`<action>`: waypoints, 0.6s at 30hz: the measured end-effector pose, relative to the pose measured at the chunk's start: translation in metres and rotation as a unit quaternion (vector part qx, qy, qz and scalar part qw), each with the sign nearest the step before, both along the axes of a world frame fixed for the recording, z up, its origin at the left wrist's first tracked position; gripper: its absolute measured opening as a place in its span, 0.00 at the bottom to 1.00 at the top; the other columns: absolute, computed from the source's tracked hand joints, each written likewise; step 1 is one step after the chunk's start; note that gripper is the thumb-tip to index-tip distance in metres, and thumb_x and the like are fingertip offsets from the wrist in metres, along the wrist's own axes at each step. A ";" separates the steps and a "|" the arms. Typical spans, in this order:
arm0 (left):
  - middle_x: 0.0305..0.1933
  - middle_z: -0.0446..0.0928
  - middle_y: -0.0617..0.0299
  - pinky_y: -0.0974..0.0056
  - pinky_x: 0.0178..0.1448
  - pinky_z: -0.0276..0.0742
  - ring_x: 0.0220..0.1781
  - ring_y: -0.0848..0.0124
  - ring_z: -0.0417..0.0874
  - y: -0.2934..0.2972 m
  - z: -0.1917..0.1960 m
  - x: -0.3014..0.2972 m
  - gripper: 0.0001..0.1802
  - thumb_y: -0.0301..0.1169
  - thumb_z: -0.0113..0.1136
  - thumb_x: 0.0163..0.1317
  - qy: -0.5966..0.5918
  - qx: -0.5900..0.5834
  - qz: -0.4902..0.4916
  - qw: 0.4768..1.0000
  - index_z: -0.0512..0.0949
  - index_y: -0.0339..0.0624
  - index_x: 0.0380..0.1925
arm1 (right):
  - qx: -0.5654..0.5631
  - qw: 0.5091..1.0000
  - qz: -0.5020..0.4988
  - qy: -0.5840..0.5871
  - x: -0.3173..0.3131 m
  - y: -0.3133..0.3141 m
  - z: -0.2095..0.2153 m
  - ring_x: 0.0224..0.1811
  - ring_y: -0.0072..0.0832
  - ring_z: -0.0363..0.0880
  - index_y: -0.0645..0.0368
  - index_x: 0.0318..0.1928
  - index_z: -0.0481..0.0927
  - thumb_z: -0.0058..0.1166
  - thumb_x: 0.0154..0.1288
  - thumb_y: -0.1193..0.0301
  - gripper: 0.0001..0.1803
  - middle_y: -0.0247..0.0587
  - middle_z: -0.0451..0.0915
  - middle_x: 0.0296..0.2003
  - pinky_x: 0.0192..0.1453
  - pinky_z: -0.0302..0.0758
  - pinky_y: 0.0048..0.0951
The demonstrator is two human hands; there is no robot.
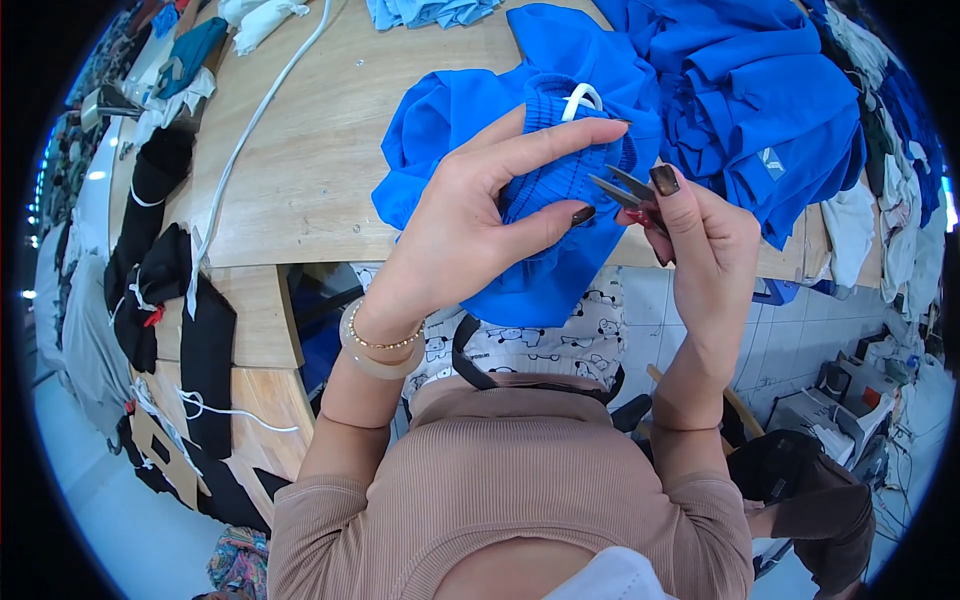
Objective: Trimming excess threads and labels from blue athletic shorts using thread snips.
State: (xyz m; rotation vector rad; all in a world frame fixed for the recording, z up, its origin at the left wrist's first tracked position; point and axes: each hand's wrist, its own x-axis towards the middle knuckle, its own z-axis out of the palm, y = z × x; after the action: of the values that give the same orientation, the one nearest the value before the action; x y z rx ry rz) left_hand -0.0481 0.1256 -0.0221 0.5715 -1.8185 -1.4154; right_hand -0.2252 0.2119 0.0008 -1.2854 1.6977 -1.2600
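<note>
Blue garment between 2 hands, small scissors at 1 o'clock

Nearest, at 6 o'clock from the middle of the view, is a brown ribbed shirt (540, 460). Just beyond it shows white printed cloth (590, 345). Black cloth (207, 365) hangs between 8 and 9 o'clock.

At 12 o'clock the left hand (470, 200), with 2 bracelets (385, 350) at its wrist, has its thumb and forefinger spread around the gathered waistband (550, 185) of the blue garment (600, 65); I cannot tell whether its hidden fingers grip. At 2 o'clock the right hand (705, 225) pinches red-handled scissors (640, 205), their 2 blades parted and pointing toward the waistband.

The garment lies toward 1 o'clock on the wooden table (330, 130), partly over its near edge, a white loop (580, 91) at the waistband. Farther out, a blue cloth pile (750, 100) sits at 2 o'clock, a white cable (258, 125) at 10, and light-blue cloth (430, 10) at 12.
</note>
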 end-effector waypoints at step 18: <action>0.56 0.73 0.58 0.69 0.61 0.70 0.59 0.71 0.73 -0.004 0.000 0.007 0.33 0.11 0.58 0.52 0.011 0.065 -0.053 0.996 0.71 0.35 0.62 | -0.193 0.981 0.000 0.032 0.006 -0.007 -0.007 0.28 0.15 0.68 0.63 0.39 0.79 0.64 0.51 0.85 0.13 0.31 0.78 0.34 0.31 0.63 0.15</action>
State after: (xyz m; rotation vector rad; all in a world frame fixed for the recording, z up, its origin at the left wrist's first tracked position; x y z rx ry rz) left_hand -0.0416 0.1217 -0.0225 0.5292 -1.7715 -1.6156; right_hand -0.2189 0.2045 -0.0058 -1.5621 1.5413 -1.6201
